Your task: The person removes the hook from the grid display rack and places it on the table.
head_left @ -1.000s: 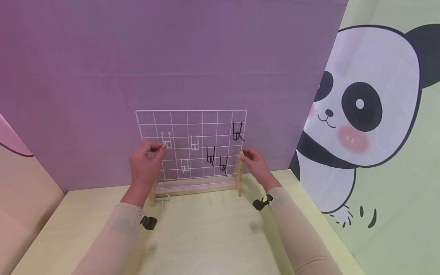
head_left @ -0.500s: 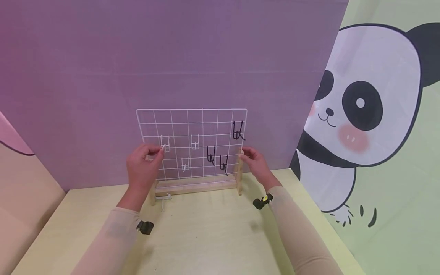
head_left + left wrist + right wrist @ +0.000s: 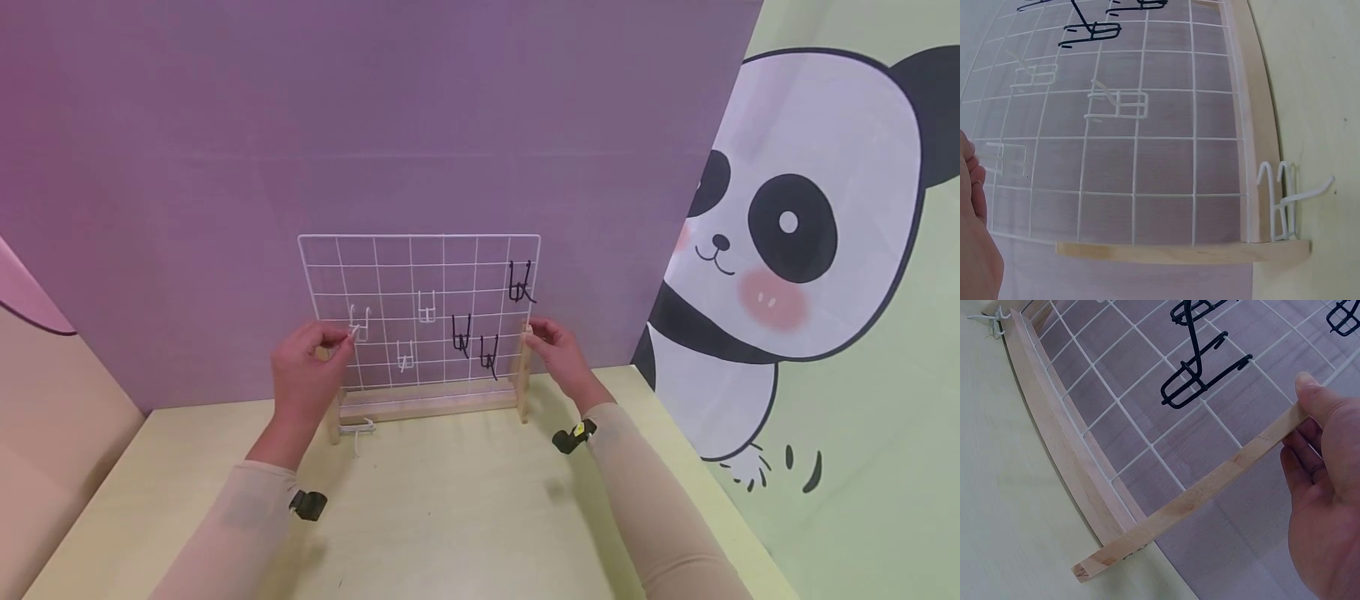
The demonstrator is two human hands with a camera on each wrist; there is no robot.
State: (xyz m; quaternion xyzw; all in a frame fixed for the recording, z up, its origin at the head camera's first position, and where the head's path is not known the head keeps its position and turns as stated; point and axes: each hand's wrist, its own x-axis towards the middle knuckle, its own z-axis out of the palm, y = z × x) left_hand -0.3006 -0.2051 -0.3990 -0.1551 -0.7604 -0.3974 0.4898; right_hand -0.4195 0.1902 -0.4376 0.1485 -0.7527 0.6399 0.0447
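My left hand [image 3: 307, 367] pinches a white wire hook [image 3: 361, 339] between thumb and fingertips, near the left side of a white wire grid panel [image 3: 420, 236]. In the left wrist view, part of that hand shows at the left edge, beside the pale hook [image 3: 1025, 164]. At the other side, my right hand [image 3: 562, 358] grips the upper end of the wooden upright [image 3: 1191, 499] of the panel's stand, thumb in front and fingers behind. Two more white hooks [image 3: 427, 315] hang near the panel's middle. Three black hooks [image 3: 461, 342] hang toward its right.
Another white hook [image 3: 1284, 203] lies on the pale table [image 3: 450, 517], by the left foot of the stand. A wooden base bar [image 3: 427, 408] runs along the panel's bottom. Close behind rises a purple backdrop [image 3: 450, 117], with a panda-printed wall covering [image 3: 795, 333] to the right.
My left hand has moved down and slightly left, and the white hook it pinches sits lower against the grid. The right hand keeps its grip on the upright.
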